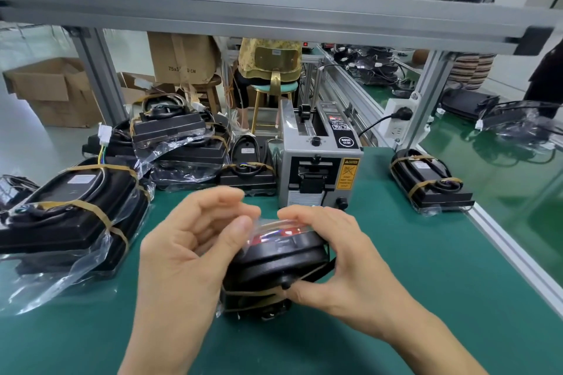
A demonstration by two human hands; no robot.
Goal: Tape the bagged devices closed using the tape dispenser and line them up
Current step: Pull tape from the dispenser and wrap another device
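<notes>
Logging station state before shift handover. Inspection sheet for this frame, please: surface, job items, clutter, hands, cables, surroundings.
Surface: green mat, bare in front of the right hand.
Job's things: bagged device in hand, standing on the mat; tape dispenser behind it; single banded device alone on the right.
Clutter: pile of bagged devices on the left, bag mouths loose, not lined up.
Hands: left hand pinches the bag film at the top; right hand grips the device's side.
Cables: dispenser plug in the wall socket.
Surroundings: cardboard boxes on the floor; a seated person beyond the frame.
</notes>
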